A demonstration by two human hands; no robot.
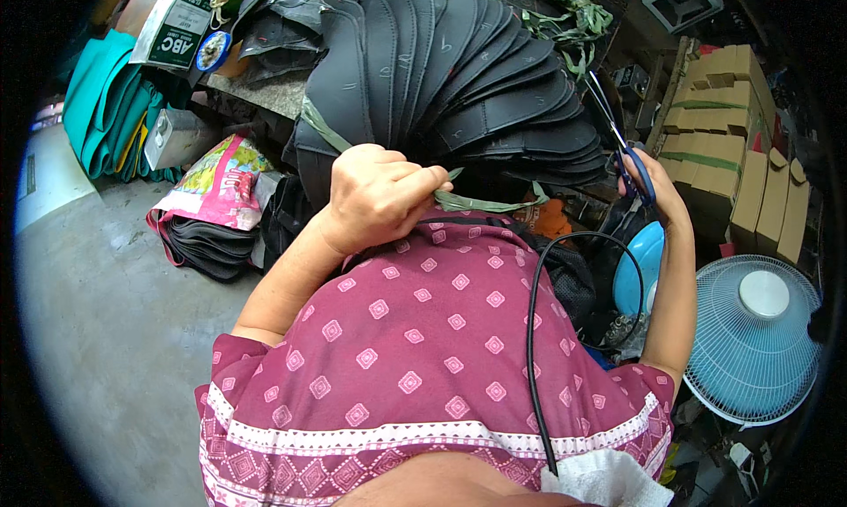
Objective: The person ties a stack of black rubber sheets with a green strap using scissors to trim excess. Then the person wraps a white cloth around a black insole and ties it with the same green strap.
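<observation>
My left hand is closed around a green plastic strip, in front of my body. One length of the strip runs up along the stack's left side, and a loose tail trails right from my fist. In my right hand are scissors with dark blue handles. Their blades point up and away, apart from the strip. Just beyond my left hand lies a thick fanned stack of black stitched pieces, with small light marks on several. What the left fingers pinch inside the fist is hidden.
More green strips lie at the far right. Folded brown cardboard is stacked at right, above a fan. At left are a folded teal cloth, a colourful bag and a blue-rimmed tub. A black cable hangs down my front.
</observation>
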